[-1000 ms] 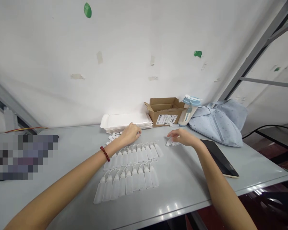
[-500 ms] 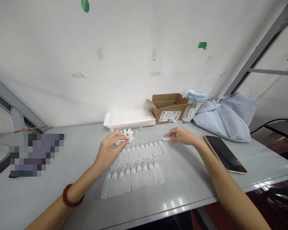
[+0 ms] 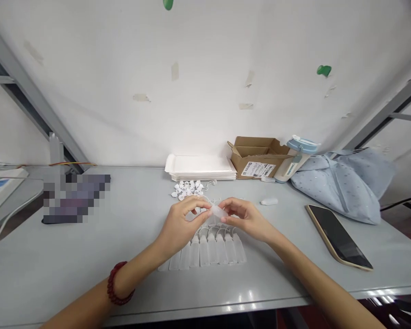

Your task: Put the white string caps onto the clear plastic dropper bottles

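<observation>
My right hand [image 3: 247,218] pinches a small translucent plastic bottle [image 3: 219,211], tilted above the table. My left hand [image 3: 185,223] is closed at the bottle's neck end, thumb and forefinger on a white cap that they mostly cover; a thin white cord loops above it. Below both hands lies a row of similar capped bottles [image 3: 212,251] with cord loops. Another row behind it is largely hidden by the hands. Loose white caps [image 3: 188,186] form a pile just beyond my left hand. A single bottle [image 3: 269,201] lies to the right of my right hand.
A stack of white padded envelopes [image 3: 202,167], an open cardboard box [image 3: 256,157] and a lidded cup [image 3: 296,160] stand along the wall. A pale blue bag [image 3: 339,185] and a phone [image 3: 339,237] lie at right. At left is a pixelated dark item [image 3: 77,198].
My hands have come together: the right brought a bottle in from the right, the left moved from the cap pile to its neck. The head view has turned a little left.
</observation>
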`<state>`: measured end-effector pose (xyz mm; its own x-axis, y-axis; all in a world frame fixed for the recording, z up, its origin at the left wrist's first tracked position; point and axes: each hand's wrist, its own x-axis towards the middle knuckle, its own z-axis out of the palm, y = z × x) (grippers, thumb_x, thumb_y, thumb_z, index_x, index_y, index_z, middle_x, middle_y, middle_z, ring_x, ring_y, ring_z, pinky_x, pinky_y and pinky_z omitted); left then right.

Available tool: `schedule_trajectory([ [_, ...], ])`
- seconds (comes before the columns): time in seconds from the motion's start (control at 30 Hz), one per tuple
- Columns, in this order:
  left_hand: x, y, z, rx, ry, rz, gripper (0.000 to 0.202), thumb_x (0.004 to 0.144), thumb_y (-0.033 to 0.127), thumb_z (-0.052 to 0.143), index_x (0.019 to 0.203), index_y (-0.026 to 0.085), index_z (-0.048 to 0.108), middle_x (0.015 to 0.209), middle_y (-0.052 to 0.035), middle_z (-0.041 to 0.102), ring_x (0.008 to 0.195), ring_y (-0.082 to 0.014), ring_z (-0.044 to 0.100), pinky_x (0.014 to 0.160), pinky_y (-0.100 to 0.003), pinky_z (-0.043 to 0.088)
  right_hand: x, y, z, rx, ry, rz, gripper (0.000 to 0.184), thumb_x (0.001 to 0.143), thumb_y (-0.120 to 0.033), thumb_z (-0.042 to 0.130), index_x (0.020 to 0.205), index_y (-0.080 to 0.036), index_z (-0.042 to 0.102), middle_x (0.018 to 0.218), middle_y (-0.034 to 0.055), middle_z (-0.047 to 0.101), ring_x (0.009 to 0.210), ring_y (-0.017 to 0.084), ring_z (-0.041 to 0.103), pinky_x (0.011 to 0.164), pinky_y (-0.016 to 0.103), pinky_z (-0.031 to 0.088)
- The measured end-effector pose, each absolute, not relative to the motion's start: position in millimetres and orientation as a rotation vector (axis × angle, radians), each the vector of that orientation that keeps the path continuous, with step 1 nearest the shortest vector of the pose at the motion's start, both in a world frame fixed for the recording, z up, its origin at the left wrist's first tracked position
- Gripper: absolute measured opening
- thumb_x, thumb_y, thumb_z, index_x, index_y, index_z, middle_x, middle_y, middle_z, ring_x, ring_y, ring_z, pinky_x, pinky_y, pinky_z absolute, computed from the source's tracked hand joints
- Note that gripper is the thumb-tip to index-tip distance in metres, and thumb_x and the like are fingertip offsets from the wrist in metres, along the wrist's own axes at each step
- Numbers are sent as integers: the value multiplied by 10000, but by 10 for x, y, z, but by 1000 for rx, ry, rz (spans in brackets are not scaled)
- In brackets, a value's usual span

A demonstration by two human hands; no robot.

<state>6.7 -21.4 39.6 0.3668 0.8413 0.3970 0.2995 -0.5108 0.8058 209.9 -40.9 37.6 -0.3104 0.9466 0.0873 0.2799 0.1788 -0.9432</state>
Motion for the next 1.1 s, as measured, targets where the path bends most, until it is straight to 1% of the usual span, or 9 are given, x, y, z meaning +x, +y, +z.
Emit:
schedule_trajectory([
  [0.17, 45, -239, 437, 2042, 961, 1094, 110, 826, 244, 570, 822, 225, 678, 869, -12, 683, 829, -172, 592, 707, -281, 474, 2077, -465, 378, -1177, -1721, 1176, 242, 768, -364, 651, 932, -194, 598, 799, 16, 576, 727, 139, 513, 712, 294, 437],
  [0.23, 44, -247, 449, 2034, 959, 1075, 126, 835, 246, 556, 812, 225, 678, 848, -7, 686, 814, -169, 596, 702, -281, 480, 2080, -476, 382, -1171, -1710, 1172, 244, 767, -367, 653, 933, -199, 592, 789, 11, 569, 739, 143, 519, 727, 298, 439],
  [0.4, 65, -275, 457, 2026, 972, 1104, 136, 833, 231, 555, 867, 253, 685, 841, 13, 696, 773, -159, 603, 702, -280, 486, 2070, -486, 384, -1173, -1683, 1168, 250, 770, -363, 652, 949, -204, 580, 744, -5, 549, 727, 139, 520, 697, 284, 438],
  [0.63, 83, -307, 416, 2156, 942, 1129, 177, 834, 221, 536, 972, 237, 645, 915, -23, 688, 764, -164, 602, 692, -295, 510, 2070, -482, 394, -1142, -1687, 1172, 247, 767, -359, 655, 949, -200, 600, 862, 22, 606, 771, 147, 552, 732, 299, 455],
  [0.73, 88, -299, 369, 2276, 888, 1168, 218, 846, 193, 512, 1038, 226, 612, 938, -41, 675, 818, -174, 603, 719, -307, 512, 2063, -486, 399, -1127, -1693, 1186, 246, 762, -357, 662, 937, -192, 615, 864, 23, 605, 754, 139, 544, 713, 285, 450],
  [0.83, 92, -285, 322, 2383, 803, 1224, 263, 860, 167, 487, 1103, 208, 578, 998, -70, 649, 934, -197, 585, 812, -352, 499, 2055, -493, 386, -1114, -1651, 1223, 257, 763, -351, 663, 956, -189, 609, 794, 4, 567, 701, 122, 526, 653, 261, 444],
  [0.9, 93, -285, 307, 2406, 798, 1195, 292, 860, 170, 487, 1139, 212, 559, 1047, -82, 628, 997, -212, 566, 845, -375, 494, 2054, -495, 362, -1116, -1608, 1268, 286, 761, -353, 665, 986, -189, 597, 765, -6, 545, 668, 116, 527, 619, 255, 446],
  [1.0, 94, -299, 318, 2375, 850, 1100, 325, 848, 185, 506, 1168, 229, 545, 1073, -81, 618, 1023, -220, 564, 842, -379, 509, 2055, -493, 326, -1131, -1584, 1286, 321, 753, -369, 669, 1009, -189, 594, 774, -3, 546, 650, 117, 538, 603, 262, 458],
  [1.1, 97, -312, 342, 2330, 891, 1076, 312, 839, 195, 515, 1145, 236, 561, 1106, -81, 614, 1044, -226, 565, 858, -389, 511, 2052, -491, 332, -1138, -1623, 1251, 323, 764, -378, 655, 1022, -189, 611, 764, -1, 548, 627, 111, 522, 583, 255, 452],
])
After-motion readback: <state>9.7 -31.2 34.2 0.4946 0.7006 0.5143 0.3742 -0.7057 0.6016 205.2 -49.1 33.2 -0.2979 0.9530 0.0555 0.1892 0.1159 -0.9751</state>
